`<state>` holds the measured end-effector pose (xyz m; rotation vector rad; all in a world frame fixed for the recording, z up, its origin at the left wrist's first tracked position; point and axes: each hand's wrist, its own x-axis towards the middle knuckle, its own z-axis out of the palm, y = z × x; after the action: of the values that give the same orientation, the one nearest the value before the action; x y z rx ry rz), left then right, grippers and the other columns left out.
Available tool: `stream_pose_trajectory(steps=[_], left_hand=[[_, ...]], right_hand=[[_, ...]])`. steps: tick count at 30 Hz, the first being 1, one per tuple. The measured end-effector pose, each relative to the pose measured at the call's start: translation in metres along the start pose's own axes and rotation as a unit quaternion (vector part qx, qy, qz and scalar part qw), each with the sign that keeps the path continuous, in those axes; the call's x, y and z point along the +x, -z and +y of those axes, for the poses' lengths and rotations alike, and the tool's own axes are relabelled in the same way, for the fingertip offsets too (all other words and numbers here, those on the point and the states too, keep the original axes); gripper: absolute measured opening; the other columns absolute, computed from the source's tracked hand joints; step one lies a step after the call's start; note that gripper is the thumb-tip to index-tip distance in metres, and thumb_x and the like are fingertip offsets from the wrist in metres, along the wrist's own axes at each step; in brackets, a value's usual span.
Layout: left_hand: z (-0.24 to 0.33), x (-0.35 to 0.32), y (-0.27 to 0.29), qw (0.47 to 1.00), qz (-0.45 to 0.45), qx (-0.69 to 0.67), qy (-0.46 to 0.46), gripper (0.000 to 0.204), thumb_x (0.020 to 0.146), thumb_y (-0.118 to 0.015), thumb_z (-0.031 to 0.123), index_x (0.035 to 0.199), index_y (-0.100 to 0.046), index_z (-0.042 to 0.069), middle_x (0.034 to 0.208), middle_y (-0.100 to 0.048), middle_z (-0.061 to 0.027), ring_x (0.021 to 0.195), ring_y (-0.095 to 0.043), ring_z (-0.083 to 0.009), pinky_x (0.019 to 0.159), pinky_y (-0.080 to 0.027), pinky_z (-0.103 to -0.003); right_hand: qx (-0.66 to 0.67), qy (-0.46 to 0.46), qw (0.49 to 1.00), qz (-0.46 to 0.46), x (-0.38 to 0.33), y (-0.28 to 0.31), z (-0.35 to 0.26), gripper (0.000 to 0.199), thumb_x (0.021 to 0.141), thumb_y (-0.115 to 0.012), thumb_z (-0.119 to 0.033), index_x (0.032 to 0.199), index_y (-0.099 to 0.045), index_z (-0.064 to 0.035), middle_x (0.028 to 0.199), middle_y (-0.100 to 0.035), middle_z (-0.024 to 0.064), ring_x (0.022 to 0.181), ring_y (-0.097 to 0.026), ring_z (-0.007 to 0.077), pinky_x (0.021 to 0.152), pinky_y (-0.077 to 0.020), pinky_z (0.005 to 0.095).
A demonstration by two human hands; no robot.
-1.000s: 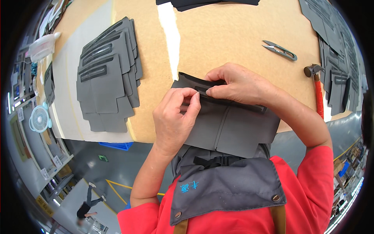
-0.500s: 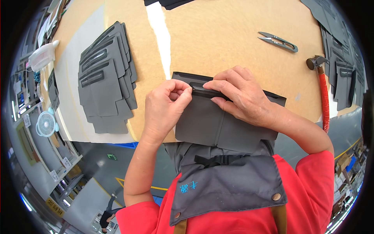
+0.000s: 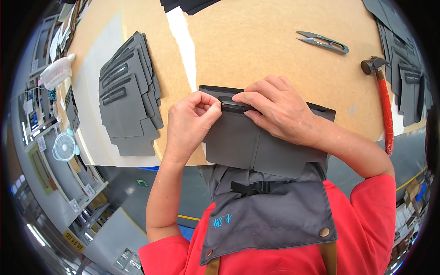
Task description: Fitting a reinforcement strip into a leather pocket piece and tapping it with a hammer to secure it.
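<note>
A dark grey flat panel, sheet-like and maybe leather or coated fabric, lies at the table's front edge and overhangs it toward my lap. Along its upper part runs a black-edged slot. At the slot's left end, the thumb and forefinger of my left hand are pinched together; whatever is between them is too small to make out. My right hand grips the black border of the slot between thumb and fingers, covering its right part.
Similar grey pieces with black slots form a fanned stack on the left. Thread snips lie at the back right, beside a red-handled hammer. More grey pieces are piled along the right edge, and dark pieces at the far edge.
The view has shifted slightly. My right fingertips have slid a little to the left along the slot, closer to my left hand, which still pinches at the slot's left end.
</note>
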<state>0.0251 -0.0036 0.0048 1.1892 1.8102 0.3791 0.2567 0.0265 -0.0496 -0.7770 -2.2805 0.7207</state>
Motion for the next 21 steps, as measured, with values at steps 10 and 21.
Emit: stream_pose_trajectory(steps=[10,21], left_hand=[[0.008,-0.004,0.000,0.999,0.045,0.016,-0.004,0.015,0.095,-0.077,0.015,0.094,-0.074,0.000,0.077,-0.071,-0.0006,0.068,-0.064,-0.0060,0.063,-0.054,-0.023],[0.003,-0.007,-0.010,0.976,0.097,0.135,-0.138,0.014,0.092,-0.079,0.014,0.096,-0.075,0.001,0.082,-0.073,-0.0012,0.069,-0.065,-0.0062,0.063,-0.053,-0.023]], right_hand=[[0.005,0.008,1.000,0.020,-0.001,-0.002,0.001,0.038,0.081,-0.079,-0.010,0.117,-0.067,-0.0097,0.106,-0.064,0.0044,0.101,-0.061,0.0251,0.086,-0.0486,0.0388],[0.029,-0.010,1.000,0.004,-0.003,-0.003,0.001,0.045,0.082,-0.078,-0.008,0.126,-0.065,-0.0118,0.111,-0.065,0.0056,0.102,-0.060,0.0278,0.091,-0.0461,0.0404]])
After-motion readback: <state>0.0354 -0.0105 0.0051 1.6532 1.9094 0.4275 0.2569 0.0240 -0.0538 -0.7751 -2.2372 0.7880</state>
